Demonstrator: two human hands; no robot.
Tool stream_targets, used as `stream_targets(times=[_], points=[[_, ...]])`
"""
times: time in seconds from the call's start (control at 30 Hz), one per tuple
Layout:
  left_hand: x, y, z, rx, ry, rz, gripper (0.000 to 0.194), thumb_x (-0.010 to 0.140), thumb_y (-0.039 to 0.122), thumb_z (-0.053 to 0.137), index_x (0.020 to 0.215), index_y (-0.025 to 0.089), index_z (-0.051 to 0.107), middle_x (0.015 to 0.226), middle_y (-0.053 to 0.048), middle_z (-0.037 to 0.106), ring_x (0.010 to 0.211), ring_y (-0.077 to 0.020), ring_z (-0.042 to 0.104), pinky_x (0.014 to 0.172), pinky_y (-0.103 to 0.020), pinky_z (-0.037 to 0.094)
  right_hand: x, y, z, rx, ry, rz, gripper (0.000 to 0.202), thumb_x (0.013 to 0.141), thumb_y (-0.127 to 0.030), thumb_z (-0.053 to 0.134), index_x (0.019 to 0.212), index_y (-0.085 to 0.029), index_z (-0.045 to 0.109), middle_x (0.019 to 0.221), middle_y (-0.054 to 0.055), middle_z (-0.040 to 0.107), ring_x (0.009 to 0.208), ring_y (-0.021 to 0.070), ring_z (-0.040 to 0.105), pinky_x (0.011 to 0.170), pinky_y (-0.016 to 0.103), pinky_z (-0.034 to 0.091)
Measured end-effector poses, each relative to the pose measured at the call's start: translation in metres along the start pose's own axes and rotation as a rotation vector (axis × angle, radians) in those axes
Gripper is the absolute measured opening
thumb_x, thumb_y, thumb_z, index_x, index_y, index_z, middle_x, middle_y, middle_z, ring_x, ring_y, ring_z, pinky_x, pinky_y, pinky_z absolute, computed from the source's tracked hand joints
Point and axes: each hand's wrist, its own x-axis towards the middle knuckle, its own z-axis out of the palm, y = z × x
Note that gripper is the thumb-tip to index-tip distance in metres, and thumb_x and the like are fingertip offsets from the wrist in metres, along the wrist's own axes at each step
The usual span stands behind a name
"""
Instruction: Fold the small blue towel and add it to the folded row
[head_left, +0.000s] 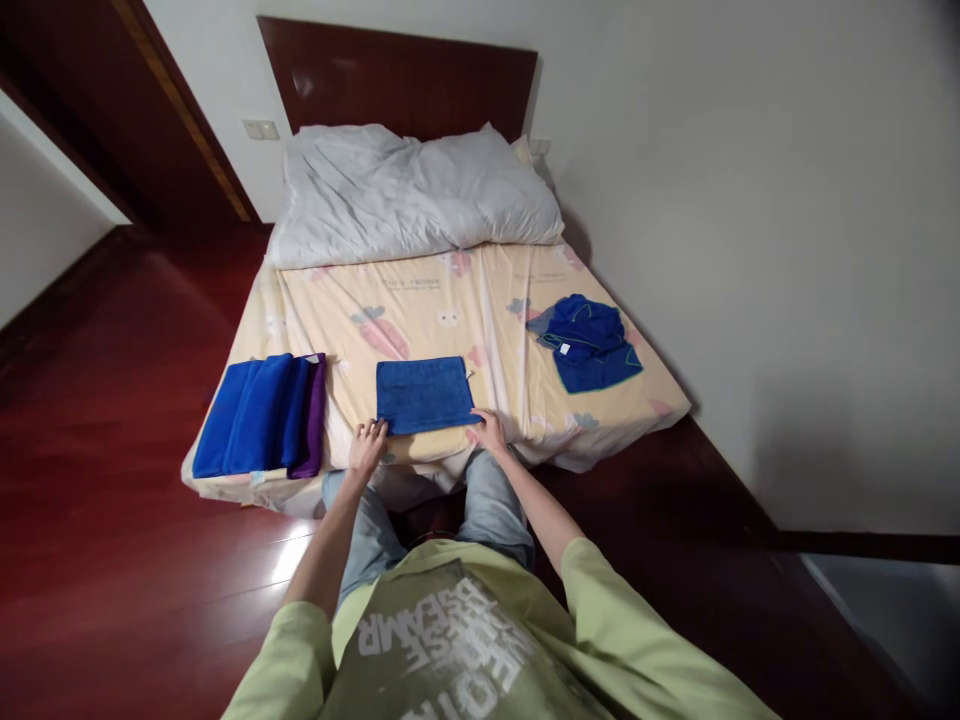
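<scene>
A blue towel [424, 392] lies flat as a rectangle near the front edge of the bed, a small tag at its right side. My left hand [368, 445] pinches its near left corner. At the near right corner, my right hand [489, 430] has its fingers closed on the cloth. To the left sits a row of folded blue towels [251, 415], with a purple towel [311, 420] at its right end. Over on the right, a crumpled heap of dark blue cloths [585, 340] with green edging and a white label rests on the sheet.
The bed [442, 290] has a pale yellow sheet printed with carrots. A white quilt [420, 195] is bunched against the dark wooden headboard [405, 75]. A white wall [750, 250] runs close along the right side, and reddish wooden floor [112, 400] lies to the left.
</scene>
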Motion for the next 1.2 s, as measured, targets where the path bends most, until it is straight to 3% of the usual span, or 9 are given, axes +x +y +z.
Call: stream_targets(times=[0.13, 0.23, 0.43, 0.53, 0.67, 0.8, 1.2], points=[[-0.029, 0.001, 0.006, -0.087, 0.023, 0.005, 0.049, 0.089, 0.008, 0.045, 0.133, 0.017, 0.064, 0.140, -0.015, 0.063, 0.127, -0.0342, 0.055, 0.104, -0.050, 0.043, -0.026, -0.002, -0.017, -0.034, -0.093, -0.084, 0.049, 0.075, -0.003, 0.046, 0.108, -0.023, 0.076, 0.122, 0.005, 0.075, 0.120, 0.0215, 0.066, 0.114, 0.043, 0.048], [-0.042, 0.006, 0.016, -0.206, 0.079, -0.113, 0.052, 0.084, 0.009, 0.049, 0.133, 0.021, 0.064, 0.134, -0.012, 0.067, 0.125, -0.0322, 0.056, 0.101, -0.046, 0.047, -0.037, 0.000, -0.019, -0.039, -0.113, -0.083, 0.049, 0.076, -0.004, 0.046, 0.109, -0.024, 0.076, 0.121, 0.005, 0.075, 0.119, 0.0217, 0.065, 0.112, 0.043, 0.049], [-0.028, 0.005, 0.025, -0.463, 0.239, -0.349, 0.035, 0.089, 0.021, 0.048, 0.117, 0.020, 0.070, 0.107, -0.012, 0.072, 0.111, -0.0300, 0.063, 0.098, -0.044, 0.052, -0.026, 0.007, -0.004, -0.010, -0.046, 0.047, 0.034, 0.083, -0.017, 0.049, 0.109, -0.021, 0.072, 0.112, 0.010, 0.075, 0.109, 0.0242, 0.068, 0.104, 0.042, 0.052], [-0.021, 0.002, 0.027, -0.511, 0.261, -0.413, 0.026, 0.092, 0.033, 0.050, 0.105, 0.020, 0.069, 0.095, -0.012, 0.070, 0.102, -0.0299, 0.065, 0.092, -0.043, 0.053, -0.020, 0.008, 0.001, -0.011, -0.017, 0.085, 0.028, 0.088, -0.027, 0.049, 0.106, -0.020, 0.069, 0.109, 0.011, 0.074, 0.104, 0.0245, 0.068, 0.099, 0.041, 0.053], [-0.019, 0.002, 0.032, -0.540, 0.256, -0.487, 0.027, 0.096, 0.042, 0.046, 0.094, 0.022, 0.064, 0.079, -0.009, 0.064, 0.086, -0.0279, 0.064, 0.081, -0.041, 0.052, -0.017, 0.008, 0.003, -0.060, -0.004, 0.137, 0.030, 0.094, -0.043, 0.044, 0.094, -0.021, 0.065, 0.089, 0.009, 0.071, 0.087, 0.0236, 0.067, 0.086, 0.035, 0.054], [-0.020, 0.003, 0.038, -0.578, 0.222, -0.515, 0.030, 0.097, 0.047, 0.044, 0.092, 0.022, 0.061, 0.077, -0.007, 0.062, 0.079, -0.0264, 0.063, 0.078, -0.039, 0.050, -0.015, 0.010, 0.005, -0.098, -0.047, 0.192, 0.031, 0.095, -0.047, 0.043, 0.086, -0.024, 0.062, 0.077, 0.005, 0.067, 0.076, 0.0220, 0.063, 0.077, 0.032, 0.052], [-0.021, -0.002, 0.036, -0.614, 0.208, -0.501, 0.035, 0.092, 0.052, 0.047, 0.085, 0.022, 0.064, 0.088, -0.011, 0.070, 0.094, -0.0287, 0.063, 0.089, -0.042, 0.051, -0.010, 0.016, 0.005, -0.055, -0.049, 0.218, 0.037, 0.088, -0.054, 0.046, 0.082, -0.023, 0.064, 0.077, 0.006, 0.070, 0.077, 0.0221, 0.064, 0.077, 0.032, 0.052]])
